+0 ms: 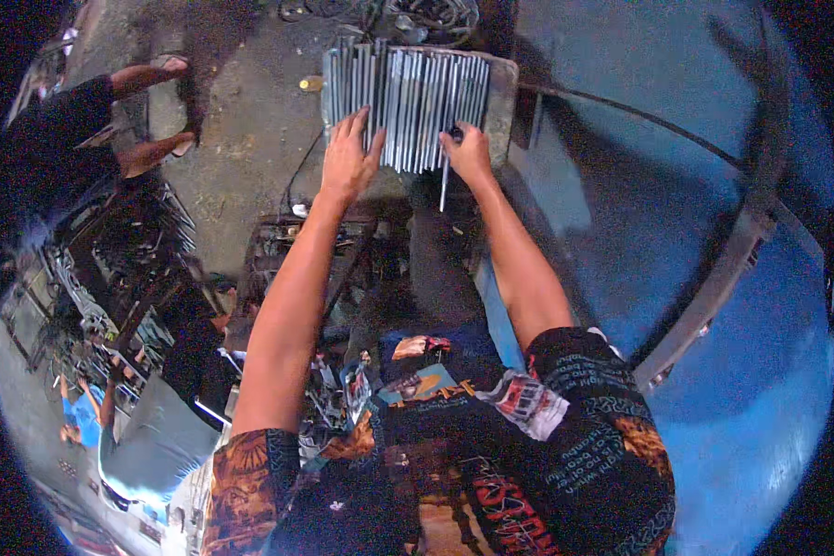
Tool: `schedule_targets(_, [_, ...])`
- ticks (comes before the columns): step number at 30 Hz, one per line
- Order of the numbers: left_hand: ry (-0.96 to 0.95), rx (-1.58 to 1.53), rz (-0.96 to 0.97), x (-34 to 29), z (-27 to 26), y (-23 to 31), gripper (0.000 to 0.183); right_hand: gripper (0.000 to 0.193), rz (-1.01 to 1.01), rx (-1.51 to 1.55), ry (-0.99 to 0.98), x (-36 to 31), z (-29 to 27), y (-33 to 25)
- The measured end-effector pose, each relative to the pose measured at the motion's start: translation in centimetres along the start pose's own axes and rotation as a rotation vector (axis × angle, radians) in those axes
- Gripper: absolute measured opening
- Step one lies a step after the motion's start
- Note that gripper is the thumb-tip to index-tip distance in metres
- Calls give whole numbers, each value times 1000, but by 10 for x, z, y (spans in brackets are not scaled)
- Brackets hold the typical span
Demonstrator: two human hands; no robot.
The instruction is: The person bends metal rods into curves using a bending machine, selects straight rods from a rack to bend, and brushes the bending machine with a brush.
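Note:
Many thin grey metal rods (415, 107) lie side by side on a worn flat board (502, 104), in two groups with a narrow gap between them. My left hand (347, 159) rests at the near end of the left group, fingers stretched out and thumb apart. At the near right of the rods, my right hand (470, 153) is closed in a pinch around one metal rod (444, 192). That rod sticks out toward me, past the ends of the others. Its far part is hidden among the rods and by my fingers.
Coiled dark cable or wire (435, 18) lies beyond the board. A small yellow round thing (311, 83) is left of it. Blue wall or sheeting (639, 185) stands to the right. On the left are another person's legs (148, 79), metal racks (111, 269) and a person in grey (157, 435).

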State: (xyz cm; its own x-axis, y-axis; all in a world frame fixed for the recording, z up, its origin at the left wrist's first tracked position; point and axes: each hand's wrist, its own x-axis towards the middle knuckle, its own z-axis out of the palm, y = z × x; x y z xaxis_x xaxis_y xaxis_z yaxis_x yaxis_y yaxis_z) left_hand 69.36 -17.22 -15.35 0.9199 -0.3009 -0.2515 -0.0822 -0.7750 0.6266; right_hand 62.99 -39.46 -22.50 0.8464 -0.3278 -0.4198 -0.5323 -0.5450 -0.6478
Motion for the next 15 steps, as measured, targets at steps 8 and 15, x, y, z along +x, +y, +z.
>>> schedule_targets(8, [-119,-40,55,14,71,-4,50,42,173,-198,159,61,-6,151])
schedule_targets(15, [-150,10,50,25,95,-17,53,46,163,-251,161,98,3,170])
